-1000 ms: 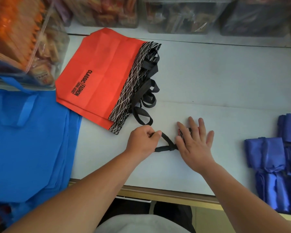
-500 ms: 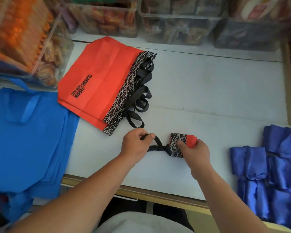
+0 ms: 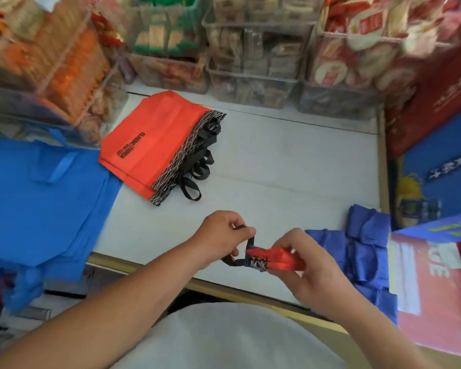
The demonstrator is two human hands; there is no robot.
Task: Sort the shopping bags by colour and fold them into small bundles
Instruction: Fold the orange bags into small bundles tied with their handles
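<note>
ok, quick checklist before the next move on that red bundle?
1. red bundle gripped by right hand: ok.
2. black strap pinched by left hand: ok.
3. strap apart from flat red bags: ok.
4. folds holding tight: cannot tell, the hand covers part of them.
5. bare table space beside blue bundles: ok.
6. strap long enough to wrap round: cannot tell.

Our bare forearms (image 3: 117, 296) reach in from the near side and converge. Our left hand (image 3: 220, 239) curls, thumb and forefinger pinching the black strap (image 3: 236, 262); our right hand (image 3: 308, 267), just right of it, grips the red bundle (image 3: 280, 258).
</note>
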